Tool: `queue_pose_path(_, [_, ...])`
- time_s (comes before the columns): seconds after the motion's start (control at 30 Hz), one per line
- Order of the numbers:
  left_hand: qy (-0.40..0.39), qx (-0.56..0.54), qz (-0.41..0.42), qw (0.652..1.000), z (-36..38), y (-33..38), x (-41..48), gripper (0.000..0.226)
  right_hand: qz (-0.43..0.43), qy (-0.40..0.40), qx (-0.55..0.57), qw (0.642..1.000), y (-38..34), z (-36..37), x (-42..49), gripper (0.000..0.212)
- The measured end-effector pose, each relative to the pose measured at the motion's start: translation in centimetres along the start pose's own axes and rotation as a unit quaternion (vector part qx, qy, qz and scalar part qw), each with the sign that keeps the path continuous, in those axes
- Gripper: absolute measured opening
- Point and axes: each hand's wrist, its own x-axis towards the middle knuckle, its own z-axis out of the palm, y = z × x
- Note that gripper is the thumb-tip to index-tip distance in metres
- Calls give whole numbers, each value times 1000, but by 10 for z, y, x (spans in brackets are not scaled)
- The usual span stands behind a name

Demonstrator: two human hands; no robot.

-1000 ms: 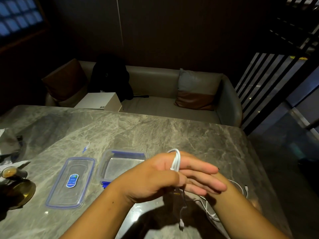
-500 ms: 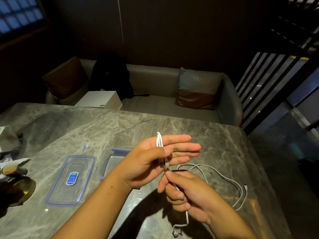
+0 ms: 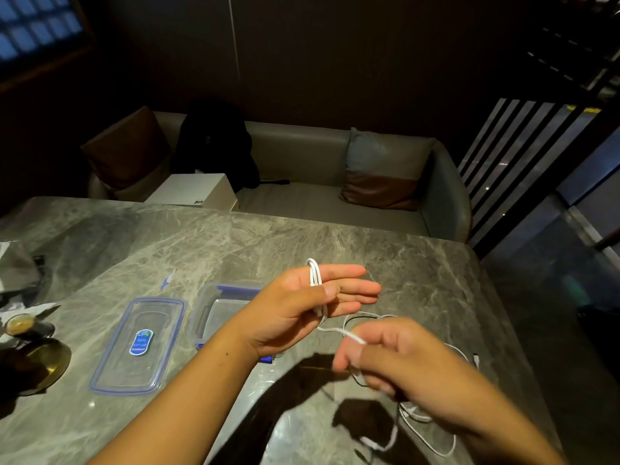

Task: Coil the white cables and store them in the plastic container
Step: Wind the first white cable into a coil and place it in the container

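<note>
1. Table (image 3: pixel 235 250): grey veined stone, polished, with light glinting off the near part. It bears everything listed below.
2. Cup (image 3: pixel 20 325) on a brass-toned saucer (image 3: pixel 50 364): far left, dark and glossy. No part in the job.
3. Lid (image 3: pixel 137 345): clear flat plastic, a rounded rectangle with a blue seal rim and a blue label at centre. It lies off, on the table just left of the box.
4. Plastic container (image 3: pixel 201 317): clear, rectangular, with blue clips, standing open. The floor that shows holds no cable, and the near corner is hidden by the left forearm. Storing judged not begun.
5. Left hand (image 3: pixel 295 307): raised just right of the container, fingers straight and together. The thumb clamps the wound loops against them.
6. White cable (image 3: pixel 315 276): thin, smooth, round and pliant. A few close loops wrap the left fingers, and a short strand runs across to the other hand.
7. Right hand (image 3: pixel 396 360): blurred. Thumb and fingertips appear to pinch the strand.
8. Loose length (image 3: pixel 414 414): slack curves on the stone under and beyond the right hand. Coiling judged partly done, with much left to wind. Whether a second cable lies among them cannot be told.
</note>
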Motion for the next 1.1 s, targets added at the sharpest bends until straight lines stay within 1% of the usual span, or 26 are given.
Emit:
queue_pose_path(0.1, [-7,-9,-26,1000,3,-7,-2,43,-39,21,32,999,-15,-19,-7,22])
queue_pose_path(0.17, [-9,-28,-35,999,6,-12,-3,44,-64,30,26,997,-24,-29,-9,27])
queue_pose_path(0.23, [-33,-33,-35,998,9,-13,-2,46,-84,40,25,995,-32,-37,-9,30])
queue_pose_path(0.4, [-82,-50,-54,994,13,-10,-3,57,-111,73,46,990,-49,-49,-6,24])
queue_pose_path(0.47, [-94,-36,-57,993,15,-10,-3,55,-119,83,56,988,-50,-52,-2,25])
queue_pose_path(0.57, [-96,-16,-55,994,21,-10,-1,55,-134,71,63,986,-54,-47,5,26])
queue_pose_path(0.67, [-111,-47,-49,991,28,-7,0,54,-146,64,53,986,-59,-44,9,28])
queue_pose_path(0.7, [-116,-42,-48,991,29,-6,0,53,-150,61,54,985,-60,-45,10,28])
queue_pose_path(0.77, [-114,9,-48,992,32,-4,1,50,-153,45,52,986,-63,-45,12,28])
queue_pose_path(0.83, [-98,55,-51,992,33,-4,2,41,-152,34,31,987,-65,-45,13,27])
queue_pose_path(0.9, [-97,69,-53,991,34,-5,2,35,-147,44,8,988,-66,-47,15,28])
queue_pose_path(1.0, [-114,38,-48,992,37,-5,-1,39,-136,76,12,988,-63,-53,19,30])
queue_pose_path(1.1, [-126,16,-45,991,37,-3,-3,43,-130,87,23,987,-60,-60,24,30])
